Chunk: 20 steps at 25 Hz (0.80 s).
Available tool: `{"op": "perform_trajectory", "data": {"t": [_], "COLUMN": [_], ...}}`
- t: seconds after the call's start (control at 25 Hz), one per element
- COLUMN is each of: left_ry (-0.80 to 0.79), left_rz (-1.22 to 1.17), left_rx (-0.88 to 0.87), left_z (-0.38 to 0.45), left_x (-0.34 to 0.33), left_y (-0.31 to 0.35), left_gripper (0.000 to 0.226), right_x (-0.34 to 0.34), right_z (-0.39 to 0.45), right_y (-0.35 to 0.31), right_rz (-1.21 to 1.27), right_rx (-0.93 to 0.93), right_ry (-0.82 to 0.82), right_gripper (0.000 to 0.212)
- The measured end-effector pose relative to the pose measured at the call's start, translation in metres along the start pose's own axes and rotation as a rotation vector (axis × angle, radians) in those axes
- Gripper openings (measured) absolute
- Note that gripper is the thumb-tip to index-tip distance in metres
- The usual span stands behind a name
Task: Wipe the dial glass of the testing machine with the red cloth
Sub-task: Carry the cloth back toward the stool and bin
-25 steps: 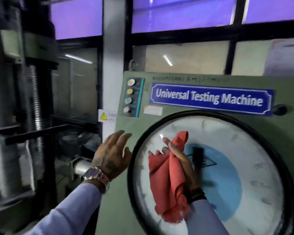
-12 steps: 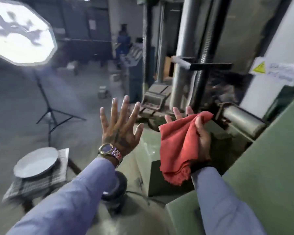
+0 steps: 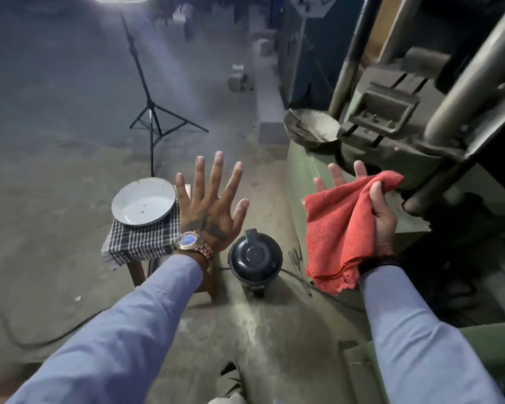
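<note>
The red cloth [image 3: 340,231] hangs from my right hand [image 3: 381,220], pinched between thumb and palm, in front of the green base of the testing machine [image 3: 303,182]. My left hand [image 3: 209,209] is spread flat with fingers apart and holds nothing; a metal watch sits on its wrist. The dial glass is out of view. Both hands hover above the floor, left of the machine's columns [image 3: 467,74].
A white enamel plate [image 3: 143,204] lies on a checked cloth over a small wooden stool [image 3: 140,243] at lower left. A round black container [image 3: 255,256] stands on the floor between my hands. A black light stand [image 3: 152,118] rises behind. A metal pan [image 3: 314,129] rests on the machine base.
The view has swung left and down, away from the dial face to the floor. Both hands came off the machine; the right still carries the red cloth, the left spread wide.
</note>
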<state>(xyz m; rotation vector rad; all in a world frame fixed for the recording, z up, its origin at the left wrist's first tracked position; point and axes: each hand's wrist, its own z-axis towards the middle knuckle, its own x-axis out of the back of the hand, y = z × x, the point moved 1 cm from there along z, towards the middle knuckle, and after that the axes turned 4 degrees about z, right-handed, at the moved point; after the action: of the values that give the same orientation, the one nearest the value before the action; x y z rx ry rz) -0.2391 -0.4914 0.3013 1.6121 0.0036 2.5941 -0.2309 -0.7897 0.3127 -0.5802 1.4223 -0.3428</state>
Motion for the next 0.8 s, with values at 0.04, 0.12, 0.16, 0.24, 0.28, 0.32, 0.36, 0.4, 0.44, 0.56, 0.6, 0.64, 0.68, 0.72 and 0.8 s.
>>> {"op": "perform_trajectory", "data": {"t": [0.04,0.12,0.16,0.24,0.28,0.32,0.36,0.4,0.44,0.56,0.6,0.64,0.68,0.72,0.8], "left_ry": [-0.010,-0.057,-0.078,-0.123,-0.146,-0.157,-0.165,-0.170,-0.171,-0.170,-0.168,-0.162,-0.158,-0.154,-0.153], "left_rz": [0.001,-0.037,-0.052,-0.068,-0.083,-0.091,-0.094,-0.097,-0.101,-0.120,-0.119,-0.117,-0.113,-0.108,-0.099], "left_rx": [-0.007,-0.018,-0.020,-0.021,-0.016,-0.017,-0.021,-0.022,-0.022,-0.009,-0.007,-0.006,-0.002,0.000,-0.001], "left_z": [-0.001,0.005,0.005,0.004,0.004,0.004,0.004,0.004,0.007,0.019,0.023,0.028,0.034,0.040,0.050], "left_x": [-0.011,-0.036,-0.047,-0.072,-0.080,-0.089,-0.097,-0.103,-0.111,-0.130,-0.135,-0.141,-0.148,-0.154,-0.166], "left_y": [-0.003,-0.008,-0.010,-0.013,-0.014,-0.016,-0.018,-0.019,-0.023,-0.033,-0.036,-0.038,-0.041,-0.043,-0.046], "left_gripper": [0.076,0.077,0.078,0.079,0.079,0.079,0.079,0.078,0.078,0.076,0.076,0.076,0.076,0.076,0.075], "right_x": [0.004,0.016,0.019,0.029,0.037,0.046,0.055,0.062,0.067,0.076,0.079,0.080,0.084,0.087,0.092], "right_z": [0.001,0.013,0.014,0.023,0.029,0.034,0.038,0.039,0.045,0.065,0.073,0.083,0.094,0.102,0.118], "right_y": [0.007,0.031,0.044,0.053,0.055,0.063,0.069,0.076,0.082,0.092,0.095,0.097,0.098,0.099,0.101], "right_rz": [-0.026,-0.130,-0.204,-0.282,-0.272,-0.243,-0.194,-0.169,-0.148,-0.113,-0.101,-0.104,-0.084,-0.078,-0.043], "right_rx": [-0.038,-0.005,0.003,0.015,-0.032,-0.063,-0.103,-0.127,-0.146,-0.193,-0.197,-0.194,-0.204,-0.207,-0.224], "right_ry": [0.001,0.112,0.199,0.349,0.395,0.404,0.394,0.407,0.414,0.447,0.418,0.400,0.366,0.363,0.348], "right_gripper": [0.063,0.060,0.059,0.058,0.058,0.058,0.058,0.059,0.060,0.061,0.062,0.063,0.064,0.064,0.061]}}
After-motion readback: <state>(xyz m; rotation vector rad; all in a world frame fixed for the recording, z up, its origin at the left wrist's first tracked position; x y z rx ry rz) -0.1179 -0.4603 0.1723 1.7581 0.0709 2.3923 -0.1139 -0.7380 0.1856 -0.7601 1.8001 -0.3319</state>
